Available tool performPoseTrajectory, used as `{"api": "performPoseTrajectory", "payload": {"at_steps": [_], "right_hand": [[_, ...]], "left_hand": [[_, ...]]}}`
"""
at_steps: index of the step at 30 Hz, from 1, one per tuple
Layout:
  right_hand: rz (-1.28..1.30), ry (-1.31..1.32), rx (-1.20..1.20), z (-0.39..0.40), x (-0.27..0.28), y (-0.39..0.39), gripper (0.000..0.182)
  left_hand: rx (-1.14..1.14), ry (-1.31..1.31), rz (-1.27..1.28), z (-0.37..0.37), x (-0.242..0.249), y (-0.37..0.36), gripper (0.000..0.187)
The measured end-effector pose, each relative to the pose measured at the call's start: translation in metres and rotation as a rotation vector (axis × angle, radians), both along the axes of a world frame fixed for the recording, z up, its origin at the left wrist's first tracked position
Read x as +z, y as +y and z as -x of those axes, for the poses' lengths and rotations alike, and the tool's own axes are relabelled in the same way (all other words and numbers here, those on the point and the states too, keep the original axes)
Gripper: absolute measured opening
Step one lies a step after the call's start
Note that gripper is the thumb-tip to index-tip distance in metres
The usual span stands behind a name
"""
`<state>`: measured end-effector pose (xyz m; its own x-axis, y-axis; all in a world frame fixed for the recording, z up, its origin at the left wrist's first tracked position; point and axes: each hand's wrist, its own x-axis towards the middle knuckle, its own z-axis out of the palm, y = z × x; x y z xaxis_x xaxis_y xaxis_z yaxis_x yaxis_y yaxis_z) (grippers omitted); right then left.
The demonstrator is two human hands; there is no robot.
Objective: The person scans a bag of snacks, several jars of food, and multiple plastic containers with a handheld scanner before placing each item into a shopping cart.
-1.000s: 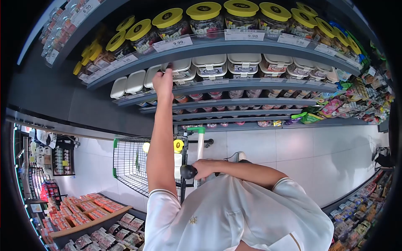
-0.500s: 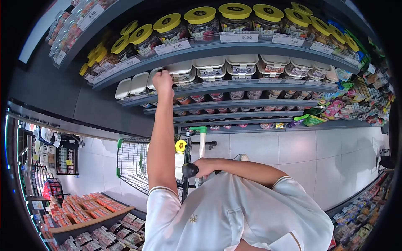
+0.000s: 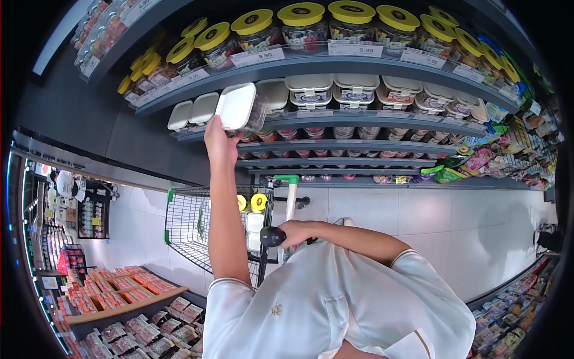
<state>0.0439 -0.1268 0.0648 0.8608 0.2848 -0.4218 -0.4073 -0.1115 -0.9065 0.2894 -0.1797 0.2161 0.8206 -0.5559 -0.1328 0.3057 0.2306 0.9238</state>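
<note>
My left hand (image 3: 219,142) reaches up to the shelf and grips a clear plastic food container with a white lid (image 3: 235,106). The container is tilted, its lid facing me, in front of the row of similar white-lidded containers (image 3: 308,82). What is inside it is hard to make out. Lower down, my right hand (image 3: 295,232) is closed around the shopping cart's handle (image 3: 273,237). Inside the wire cart (image 3: 179,218) lie two white-lidded containers (image 3: 254,223) and jars with yellow lids (image 3: 258,202), partly hidden by my left arm.
Above, a shelf holds several yellow-lidded jars (image 3: 302,24) behind price tags (image 3: 356,50). Lower shelves carry more tubs. Bagged snacks (image 3: 478,149) hang at the right. Behind the cart on the left stands a display of orange packs (image 3: 122,287). Pale floor tiles (image 3: 418,209) run below.
My left hand has drawn the white-lidded container forward out of the row and tipped it. My right hand stays on the cart handle. The view has shifted slightly.
</note>
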Motion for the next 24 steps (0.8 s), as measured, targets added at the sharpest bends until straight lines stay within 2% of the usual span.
{"api": "performPoseTrajectory", "payload": {"at_steps": [2, 5, 8, 10, 12, 14, 19, 22, 24], "right_hand": [[-0.032, -0.007, -0.036, 0.001, -0.003, 0.0, 0.037], [-0.061, -0.064, -0.094, 0.006, -0.011, -0.002, 0.032], [0.145, -0.277, -0.107, 0.02, -0.005, -0.02, 0.038], [0.102, -0.265, -0.274, 0.04, -0.003, -0.032, 0.044], [-0.058, -0.275, -0.453, 0.065, -0.022, -0.04, 0.047], [-0.02, -0.231, -0.483, 0.086, 0.038, -0.058, 0.053], [0.341, -0.446, -0.217, 0.108, 0.118, -0.083, 0.049], [0.417, -0.395, -0.028, 0.108, 0.158, -0.088, 0.047], [0.435, -0.435, -0.029, 0.107, 0.165, -0.083, 0.044]], "left_hand": [[0.013, -0.011, 0.031, 0.01, -0.006, 0.031, 0.036], [0.013, 0.179, 0.099, 0.026, -0.019, 0.082, 0.041], [0.006, 0.397, 0.172, 0.052, -0.032, 0.133, 0.047], [-0.054, 0.574, 0.237, 0.062, -0.051, 0.165, 0.039], [-0.044, 0.713, 0.243, 0.08, -0.059, 0.186, 0.037], [-0.096, 0.793, 0.207, 0.084, -0.089, 0.21, 0.043], [-0.317, 1.014, 0.097, 0.093, -0.122, 0.229, 0.036], [-0.439, 1.036, 0.052, 0.095, -0.116, 0.224, 0.035], [-0.484, 1.026, 0.048, 0.1, -0.106, 0.218, 0.035]]}}
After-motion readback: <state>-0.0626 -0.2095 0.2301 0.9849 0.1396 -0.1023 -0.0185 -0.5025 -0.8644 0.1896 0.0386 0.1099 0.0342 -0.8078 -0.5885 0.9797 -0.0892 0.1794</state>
